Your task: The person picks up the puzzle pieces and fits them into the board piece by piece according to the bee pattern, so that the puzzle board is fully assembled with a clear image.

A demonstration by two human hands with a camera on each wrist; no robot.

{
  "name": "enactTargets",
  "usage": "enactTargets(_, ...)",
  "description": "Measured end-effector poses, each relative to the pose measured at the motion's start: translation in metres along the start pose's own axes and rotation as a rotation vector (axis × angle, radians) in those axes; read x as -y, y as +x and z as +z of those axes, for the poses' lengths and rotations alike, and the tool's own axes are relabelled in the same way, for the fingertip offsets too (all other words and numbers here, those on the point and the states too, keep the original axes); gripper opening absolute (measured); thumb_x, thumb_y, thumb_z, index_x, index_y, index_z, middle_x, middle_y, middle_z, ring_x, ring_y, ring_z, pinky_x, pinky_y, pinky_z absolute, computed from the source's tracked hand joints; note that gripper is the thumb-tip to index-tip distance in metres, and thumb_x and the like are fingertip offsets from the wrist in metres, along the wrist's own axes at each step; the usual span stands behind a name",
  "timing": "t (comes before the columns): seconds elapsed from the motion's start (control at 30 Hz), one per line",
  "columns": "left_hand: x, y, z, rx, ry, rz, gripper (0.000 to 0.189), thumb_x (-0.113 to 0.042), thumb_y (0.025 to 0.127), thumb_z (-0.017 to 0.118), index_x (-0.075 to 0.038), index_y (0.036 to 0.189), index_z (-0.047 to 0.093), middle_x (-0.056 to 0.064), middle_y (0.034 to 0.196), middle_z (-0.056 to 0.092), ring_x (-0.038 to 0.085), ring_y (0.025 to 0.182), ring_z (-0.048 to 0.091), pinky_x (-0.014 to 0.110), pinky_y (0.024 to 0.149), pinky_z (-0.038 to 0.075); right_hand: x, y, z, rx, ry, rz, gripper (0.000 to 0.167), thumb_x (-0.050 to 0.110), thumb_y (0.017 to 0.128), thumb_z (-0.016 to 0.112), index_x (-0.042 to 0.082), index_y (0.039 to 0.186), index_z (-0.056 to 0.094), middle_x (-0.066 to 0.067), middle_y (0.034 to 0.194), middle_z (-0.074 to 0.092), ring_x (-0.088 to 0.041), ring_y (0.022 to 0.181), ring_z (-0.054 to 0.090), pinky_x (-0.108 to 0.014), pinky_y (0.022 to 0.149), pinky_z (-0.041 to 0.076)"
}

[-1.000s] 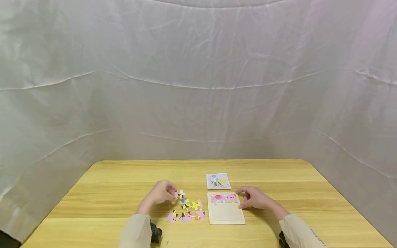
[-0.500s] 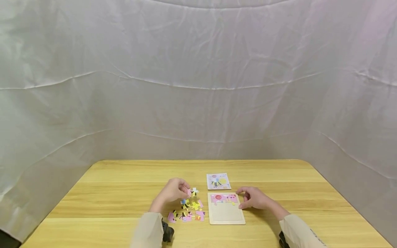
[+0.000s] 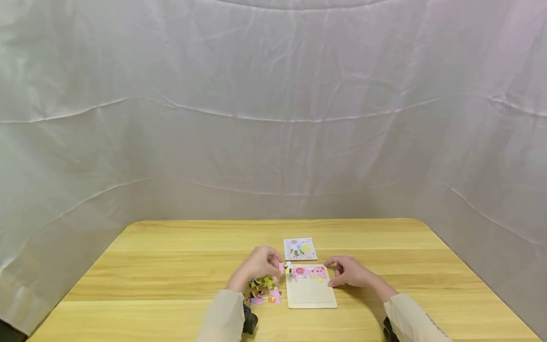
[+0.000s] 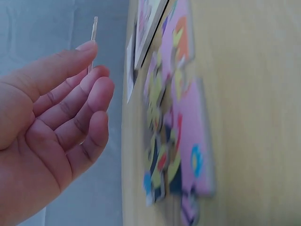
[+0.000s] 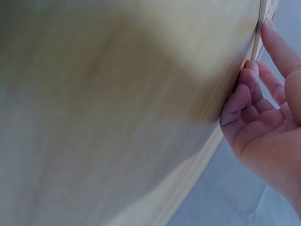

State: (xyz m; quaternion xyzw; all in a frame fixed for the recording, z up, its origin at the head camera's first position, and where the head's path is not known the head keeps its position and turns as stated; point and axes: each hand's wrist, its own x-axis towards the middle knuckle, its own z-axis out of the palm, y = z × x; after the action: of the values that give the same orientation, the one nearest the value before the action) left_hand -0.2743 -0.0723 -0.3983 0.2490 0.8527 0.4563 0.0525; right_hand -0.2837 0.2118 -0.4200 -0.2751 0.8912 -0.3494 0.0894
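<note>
My left hand [image 3: 261, 262] pinches a jigsaw piece [image 3: 287, 268], pink, white and black-striped, at the upper left edge of the wooden puzzle tray [image 3: 290, 299]. Edge-on, the same piece [image 4: 93, 37] stands between thumb and fingertips in the left wrist view. The tray's top strip carries fitted pink pieces [image 3: 314, 272] with a red round mark; bare wood shows below. On the right, my right hand [image 3: 352, 273] holds the tray's upper right corner and side with thumb and index finger. Its other fingers are curled in the right wrist view.
Loose puzzle pieces [image 3: 275, 297], pink, yellow and black, lie left of the tray, partly hidden behind the left wrist. A picture card [image 3: 300, 249] showing a bee lies just behind the tray. Grey cloth [image 3: 273, 142] hangs around the wooden table [image 3: 171, 261].
The left hand has moved right with its piece, from beyond the loose pieces to the tray's left edge. The right hand and the tray have stayed in place.
</note>
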Motion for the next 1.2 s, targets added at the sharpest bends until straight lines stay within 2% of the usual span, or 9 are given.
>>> enactTargets(0.2,-0.005,0.005,0.013,0.024,0.017,-0.013,0.018,0.005,0.068,0.072,0.004,0.082,0.061,0.005,0.068,0.055,0.013,0.055,0.052,0.023,0.051,0.046,-0.002,0.001,0.000,0.004,0.003,-0.002,0.047,0.014,0.073,0.073,-0.006,0.111,0.054,0.001,0.065,0.048,-0.008,0.055,0.040,-0.020,0.049,0.032)
enactTargets(0.3,-0.007,0.007,0.018,0.033,0.044,-0.035,0.020,0.005,0.066,0.074,0.003,0.081,0.061,0.006,0.070,0.056,0.009,0.056,0.049,0.022,0.049,0.045,0.000,0.001,0.000,0.003,0.004,-0.007,0.047,0.014,0.073,0.073,-0.006,0.110,0.054,0.001,0.065,0.048,-0.009,0.056,0.040,-0.020,0.049,0.033)
enactTargets(0.53,-0.006,0.010,0.028,0.056,0.113,-0.048,0.020,0.001,0.064,0.077,-0.001,0.077,0.062,0.002,0.068,0.054,0.008,0.057,0.047,0.020,0.052,0.042,-0.002,0.001,0.000,0.001,0.003,0.003,0.047,0.014,0.072,0.074,-0.006,0.110,0.054,0.001,0.065,0.048,-0.010,0.057,0.041,-0.020,0.050,0.033)
enactTargets(0.8,-0.006,0.011,0.033,0.078,0.233,-0.073,0.020,-0.005,0.062,0.080,-0.007,0.073,0.063,-0.001,0.069,0.053,0.007,0.061,0.044,0.020,0.058,0.040,-0.004,0.001,0.001,-0.004,0.005,0.017,0.048,0.015,0.072,0.074,-0.005,0.111,0.055,0.000,0.066,0.049,-0.010,0.057,0.041,-0.020,0.049,0.033)
enactTargets(1.2,-0.010,0.011,0.034,0.089,0.272,-0.081,0.020,-0.004,0.061,0.080,-0.009,0.070,0.063,-0.003,0.067,0.052,0.007,0.060,0.043,0.020,0.057,0.039,0.000,0.001,0.000,-0.002,0.001,0.008,0.046,0.014,0.073,0.073,-0.005,0.110,0.055,0.001,0.066,0.048,-0.010,0.057,0.040,-0.020,0.050,0.032)
